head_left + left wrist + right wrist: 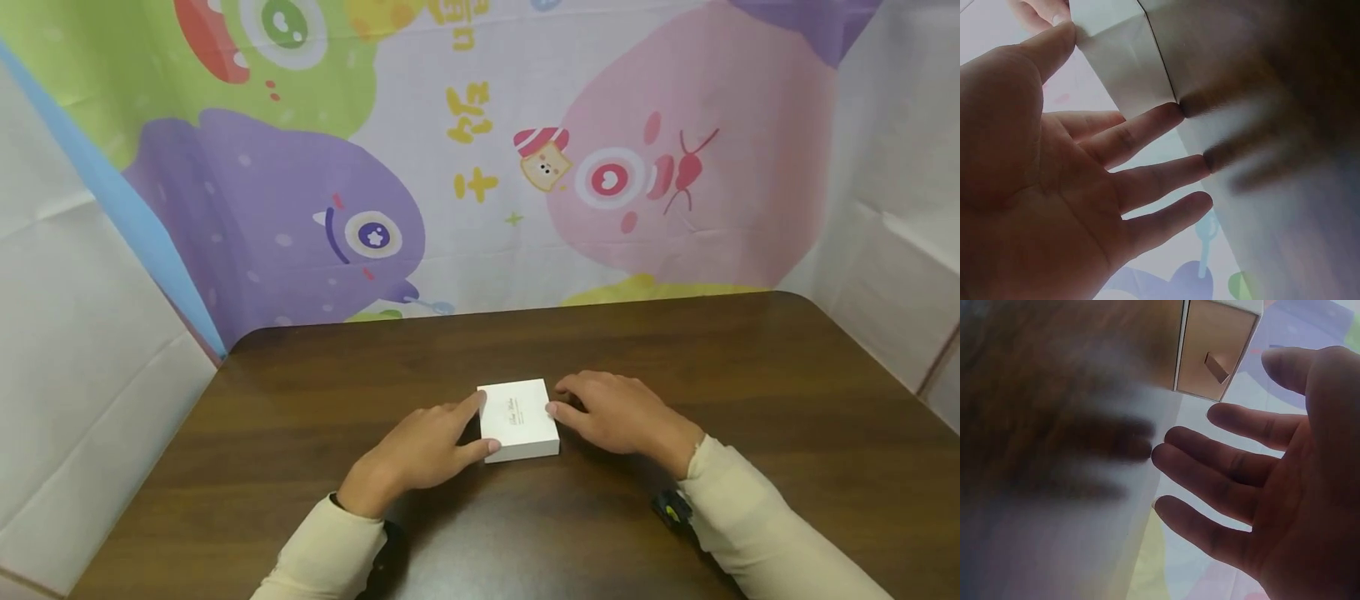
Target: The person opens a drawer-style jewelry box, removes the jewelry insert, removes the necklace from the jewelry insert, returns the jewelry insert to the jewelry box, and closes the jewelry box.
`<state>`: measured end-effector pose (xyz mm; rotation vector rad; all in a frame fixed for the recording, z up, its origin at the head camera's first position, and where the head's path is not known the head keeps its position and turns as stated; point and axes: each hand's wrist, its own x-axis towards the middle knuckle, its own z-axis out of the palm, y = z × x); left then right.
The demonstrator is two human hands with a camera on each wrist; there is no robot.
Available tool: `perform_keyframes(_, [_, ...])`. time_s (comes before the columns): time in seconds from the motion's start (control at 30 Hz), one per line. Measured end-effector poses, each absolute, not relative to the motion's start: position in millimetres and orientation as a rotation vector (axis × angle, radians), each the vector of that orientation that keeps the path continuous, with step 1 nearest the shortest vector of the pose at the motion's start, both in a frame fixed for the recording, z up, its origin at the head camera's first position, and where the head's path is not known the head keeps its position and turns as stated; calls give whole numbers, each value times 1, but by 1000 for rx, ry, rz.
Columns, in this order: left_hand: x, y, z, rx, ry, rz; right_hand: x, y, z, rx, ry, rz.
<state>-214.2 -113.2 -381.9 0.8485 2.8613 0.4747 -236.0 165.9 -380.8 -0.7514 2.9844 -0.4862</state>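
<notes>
Touching the box point(528, 432) with my left hand point(420, 450), I have it flat on the table point(195, 467), just below the centre of the head view. The work looks barely begun to me: the box seems closed, printed top up, and its contents, if any, are hidden. A small tab point(1216, 367) on its side, at the top of the right wrist view, is apart from my fingers and looks unpulled.

My left thumb and index finger are spread toward the box's left corners, not clamped round it; the other fingers fan apart. My right hand point(618, 412) lies right of the box, fingers apart and holding nothing. Its thumb tip is at the box's edge, but I cannot tell whether it touches.
</notes>
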Motion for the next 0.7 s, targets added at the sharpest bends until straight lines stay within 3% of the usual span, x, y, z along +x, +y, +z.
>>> perform_keyframes(0.7, [-213,-115,-383,826,2848,488,-232,157,-382,-789,2968,-427])
